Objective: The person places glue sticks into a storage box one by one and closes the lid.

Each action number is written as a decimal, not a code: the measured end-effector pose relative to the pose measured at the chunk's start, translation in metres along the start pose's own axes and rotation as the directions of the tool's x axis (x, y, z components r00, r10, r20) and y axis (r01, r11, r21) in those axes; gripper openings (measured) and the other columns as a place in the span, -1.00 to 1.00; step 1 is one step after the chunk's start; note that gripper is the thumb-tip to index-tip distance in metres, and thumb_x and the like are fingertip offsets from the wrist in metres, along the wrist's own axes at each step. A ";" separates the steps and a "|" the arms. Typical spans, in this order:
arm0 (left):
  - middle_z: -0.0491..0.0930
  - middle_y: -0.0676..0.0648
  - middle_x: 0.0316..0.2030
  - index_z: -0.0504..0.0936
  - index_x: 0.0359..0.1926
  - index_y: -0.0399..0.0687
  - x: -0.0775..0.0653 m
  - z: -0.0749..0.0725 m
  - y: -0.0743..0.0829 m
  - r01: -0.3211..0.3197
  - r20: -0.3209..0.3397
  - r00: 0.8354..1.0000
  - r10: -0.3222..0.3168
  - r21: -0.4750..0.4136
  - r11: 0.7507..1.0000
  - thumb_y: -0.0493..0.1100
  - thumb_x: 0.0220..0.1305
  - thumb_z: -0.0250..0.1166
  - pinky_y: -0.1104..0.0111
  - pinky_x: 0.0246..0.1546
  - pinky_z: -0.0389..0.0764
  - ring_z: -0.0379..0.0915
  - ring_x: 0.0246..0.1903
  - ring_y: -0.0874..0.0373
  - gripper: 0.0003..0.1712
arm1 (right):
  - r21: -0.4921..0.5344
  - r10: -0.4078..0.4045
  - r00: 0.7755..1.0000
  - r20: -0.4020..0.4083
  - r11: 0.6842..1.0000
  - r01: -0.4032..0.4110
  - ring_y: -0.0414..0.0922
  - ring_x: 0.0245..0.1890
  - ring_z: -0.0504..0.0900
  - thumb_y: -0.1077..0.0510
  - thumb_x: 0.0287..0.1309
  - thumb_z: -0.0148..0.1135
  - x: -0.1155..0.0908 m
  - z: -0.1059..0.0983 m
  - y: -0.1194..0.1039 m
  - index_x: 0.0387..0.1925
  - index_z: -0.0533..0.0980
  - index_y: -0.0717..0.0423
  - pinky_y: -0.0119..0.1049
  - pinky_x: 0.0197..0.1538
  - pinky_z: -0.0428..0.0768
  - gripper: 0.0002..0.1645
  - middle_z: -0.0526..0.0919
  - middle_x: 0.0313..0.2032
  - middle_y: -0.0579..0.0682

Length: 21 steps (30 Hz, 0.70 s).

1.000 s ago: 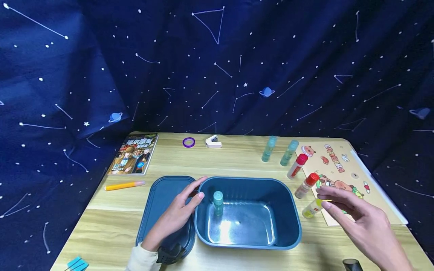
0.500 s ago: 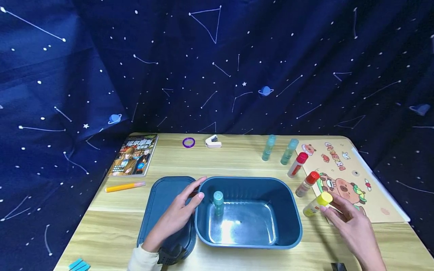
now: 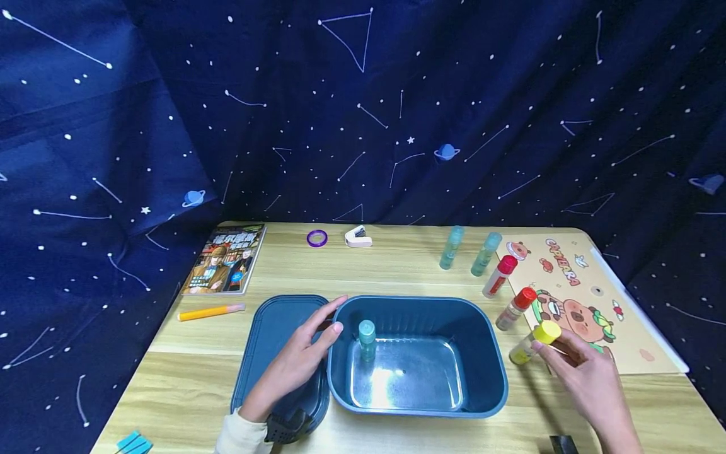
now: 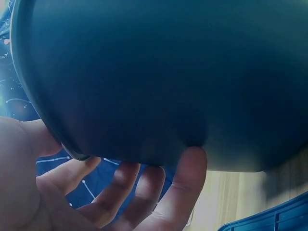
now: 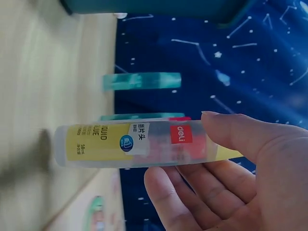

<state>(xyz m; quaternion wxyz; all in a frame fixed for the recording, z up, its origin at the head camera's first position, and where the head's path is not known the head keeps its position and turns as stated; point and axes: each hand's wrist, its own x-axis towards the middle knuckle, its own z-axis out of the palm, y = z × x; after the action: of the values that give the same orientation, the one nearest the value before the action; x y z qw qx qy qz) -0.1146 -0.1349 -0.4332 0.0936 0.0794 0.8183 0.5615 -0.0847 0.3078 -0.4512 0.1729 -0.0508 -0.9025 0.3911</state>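
Observation:
My right hand (image 3: 590, 378) pinches a liquid glue bottle (image 5: 139, 144) with a yellow cap (image 3: 547, 332), thumb on one side and fingers on the other. The bottle stands slightly tilted to the right of a dark blue plastic box (image 3: 416, 413). My left hand (image 3: 300, 359) holds the box at its back left corner. Its thumb lies over the rim and its fingers (image 4: 191, 168) rest against the outer wall. Inside the box, near its left end, stands a teal glue bottle (image 3: 367, 343).
Red-capped glue bottles (image 3: 516, 309) and teal ones (image 3: 451, 249) stand beside a capybara folder (image 3: 635, 340). Under my left forearm lies the box's lid (image 3: 266, 328). Around it are a magazine (image 3: 224, 261), an orange marker (image 3: 210, 312), a purple tape ring (image 3: 317, 238) and a white stapler-like object (image 3: 358, 238).
My right hand has come in from the right and closed on the yellow-capped glue bottle, which has shifted only slightly. My left hand has stayed on the box.

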 end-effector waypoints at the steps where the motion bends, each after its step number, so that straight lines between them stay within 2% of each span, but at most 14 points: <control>1: 0.42 -0.05 0.44 0.35 0.52 0.40 0.000 0.000 0.000 0.000 0.001 1.000 0.000 0.002 1.000 0.00 0.63 0.07 0.29 -0.20 0.70 0.45 0.30 -0.10 -0.48 | -0.012 0.007 1.000 0.000 1.000 -0.007 -0.83 -0.33 0.50 0.18 0.19 0.51 0.001 -0.003 -0.004 -0.04 0.67 0.29 -0.78 -0.31 0.47 -0.65 0.48 -0.33 -0.86; 5: 0.42 -0.06 0.44 0.34 0.52 0.40 0.001 0.000 -0.001 -0.005 0.003 1.000 0.005 0.005 1.000 0.00 0.63 0.06 0.29 -0.20 0.69 0.45 0.29 -0.11 -0.48 | -0.036 0.022 1.000 -0.008 0.999 -0.023 -0.82 -0.35 0.50 0.13 0.21 0.51 0.005 -0.017 -0.025 0.00 0.67 0.26 -0.77 -0.33 0.48 -0.61 0.44 -0.32 -0.88; 9: 0.41 -0.06 0.45 0.34 0.53 0.38 0.000 -0.001 -0.002 -0.011 -0.004 1.000 0.011 0.010 1.000 0.00 0.63 0.06 0.27 -0.17 0.69 0.44 0.31 -0.10 -0.48 | -0.064 -0.036 0.999 -0.037 0.997 0.033 -0.82 -0.35 0.50 0.17 0.20 0.51 0.016 -0.030 -0.055 -0.01 0.67 0.27 -0.80 -0.33 0.48 -0.63 0.47 -0.33 -0.78; 10: 0.41 -0.05 0.46 0.34 0.53 0.37 0.000 -0.002 -0.003 -0.014 -0.009 1.000 0.014 0.016 1.000 0.00 0.63 0.06 0.26 -0.12 0.68 0.44 0.31 -0.09 -0.48 | -0.079 -0.057 0.997 -0.045 0.995 0.053 -0.81 -0.36 0.49 0.18 0.18 0.52 0.018 -0.034 -0.063 -0.02 0.68 0.28 -0.80 -0.34 0.47 -0.63 0.53 -0.34 -0.71; 12: 0.40 -0.04 0.46 0.34 0.53 0.36 0.000 -0.001 -0.003 -0.019 -0.013 1.000 0.019 0.026 0.999 0.01 0.63 0.06 0.25 -0.09 0.67 0.44 0.31 -0.07 -0.48 | -0.120 -0.092 0.994 -0.053 0.989 0.085 -0.82 -0.38 0.45 0.17 0.16 0.54 0.022 -0.040 -0.079 -0.03 0.68 0.27 -0.82 -0.35 0.44 -0.61 0.69 -0.35 -0.43; 14: 0.39 -0.04 0.47 0.33 0.53 0.35 0.001 -0.001 -0.003 -0.026 -0.007 1.000 0.026 0.030 0.999 0.01 0.64 0.05 0.24 -0.08 0.65 0.43 0.31 -0.08 -0.47 | -0.138 -0.141 0.989 -0.049 0.981 0.133 -0.80 -0.40 0.46 0.18 0.11 0.58 0.025 -0.046 -0.093 -0.03 0.69 0.24 -0.82 -0.35 0.44 -0.60 0.75 -0.34 -0.21; 16: 0.37 -0.04 0.49 0.32 0.54 0.34 0.002 -0.001 -0.004 -0.031 0.006 0.999 0.031 0.030 0.999 0.03 0.64 0.03 0.25 -0.11 0.65 0.42 0.31 -0.09 -0.47 | -0.147 -0.184 0.983 -0.017 0.973 0.180 -0.77 -0.41 0.46 0.17 0.09 0.59 0.028 -0.048 -0.106 -0.02 0.69 0.23 -0.82 -0.36 0.43 -0.58 0.79 -0.28 0.08; 17: 0.35 -0.05 0.49 0.30 0.55 0.34 0.002 0.000 -0.004 -0.032 0.016 0.999 0.032 0.026 0.999 0.04 0.65 0.02 0.26 -0.15 0.66 0.42 0.30 -0.09 -0.46 | -0.139 -0.205 0.979 0.009 0.969 0.205 -0.76 -0.40 0.47 0.18 0.09 0.59 0.029 -0.049 -0.113 0.01 0.69 0.22 -0.83 -0.34 0.44 -0.56 0.79 -0.24 0.16; 21: 0.33 -0.07 0.51 0.29 0.56 0.35 0.001 -0.001 -0.004 -0.036 0.025 0.999 0.036 0.016 0.999 0.04 0.65 0.01 0.29 -0.15 0.64 0.40 0.31 -0.10 -0.46 | -0.070 -0.283 0.946 0.157 0.952 0.297 -0.58 -0.39 0.60 0.17 0.11 0.57 0.034 -0.039 -0.137 0.08 0.67 0.14 -0.75 -0.33 0.53 -0.52 0.79 -0.18 0.20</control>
<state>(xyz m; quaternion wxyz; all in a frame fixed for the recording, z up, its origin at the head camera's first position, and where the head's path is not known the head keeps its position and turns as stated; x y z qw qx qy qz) -0.1158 -0.1372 -0.4365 0.0931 0.1020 0.8199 0.5555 -0.0964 0.2481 -0.3179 0.1598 0.1031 -0.9276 0.3216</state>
